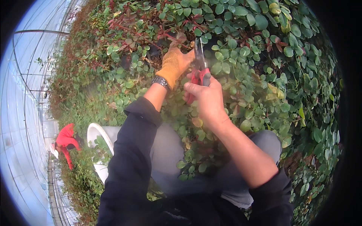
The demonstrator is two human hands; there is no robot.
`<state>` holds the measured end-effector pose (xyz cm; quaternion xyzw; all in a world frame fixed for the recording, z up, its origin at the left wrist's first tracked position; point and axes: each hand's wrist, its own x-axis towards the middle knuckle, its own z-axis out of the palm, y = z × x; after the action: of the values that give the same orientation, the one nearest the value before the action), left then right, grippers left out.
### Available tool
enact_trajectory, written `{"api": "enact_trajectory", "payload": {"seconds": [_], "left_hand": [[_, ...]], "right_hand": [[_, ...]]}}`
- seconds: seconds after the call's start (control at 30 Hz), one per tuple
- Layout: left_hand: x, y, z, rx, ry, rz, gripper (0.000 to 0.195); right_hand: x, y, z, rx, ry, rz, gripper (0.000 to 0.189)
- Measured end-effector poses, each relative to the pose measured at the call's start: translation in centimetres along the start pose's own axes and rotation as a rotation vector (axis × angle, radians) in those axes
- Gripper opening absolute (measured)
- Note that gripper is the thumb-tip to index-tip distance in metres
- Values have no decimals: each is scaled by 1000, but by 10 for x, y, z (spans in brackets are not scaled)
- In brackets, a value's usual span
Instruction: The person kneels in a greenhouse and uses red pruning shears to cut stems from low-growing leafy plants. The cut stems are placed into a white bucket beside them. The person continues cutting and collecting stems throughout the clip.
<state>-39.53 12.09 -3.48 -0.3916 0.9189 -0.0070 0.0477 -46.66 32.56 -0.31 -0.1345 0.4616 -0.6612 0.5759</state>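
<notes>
My right hand (205,94) is bare and grips red-handled pruning shears (201,72), whose metal blades point away from me and look apart. Beside the blades, my left hand (176,62) wears an orange knitted glove and reaches among the stems; bare skin shows near its thumb. Its fingertips are partly lost in the foliage, so whether it holds a stem cannot be told. Around both hands grow rose-like plants (232,53) with rounded green leaves. Reddish shoots (167,36) rise just beyond the gloved hand.
A white bucket (97,132) with leafy cuttings (102,147) lies tilted at my left, partly behind my sleeve. Farther left, a person in red (66,138) with a white hat bends over the plants. Greenhouse sheeting on a metal frame (21,113) rises at the far left.
</notes>
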Motion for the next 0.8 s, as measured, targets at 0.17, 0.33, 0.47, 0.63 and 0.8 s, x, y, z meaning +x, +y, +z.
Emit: {"api": "enact_trajectory", "payload": {"seconds": [0.17,0.33,0.47,0.63,0.8], "left_hand": [[17,3,-3,-354,174,-387,73],[-7,-26,-12,-625,76,-446,57],[-25,-34,-17,-1056,70,-436,50],[-28,-29,-15,-1044,43,-382,43],[-24,-29,-5,17,161,-11,31]], "right_hand": [[47,6,-33,189,58,338,24],[68,36,-21,84,-168,453,27],[81,60,-2,53,-211,491,26],[92,73,2,-29,-103,498,25],[81,77,-6,-140,-33,420,27]]}}
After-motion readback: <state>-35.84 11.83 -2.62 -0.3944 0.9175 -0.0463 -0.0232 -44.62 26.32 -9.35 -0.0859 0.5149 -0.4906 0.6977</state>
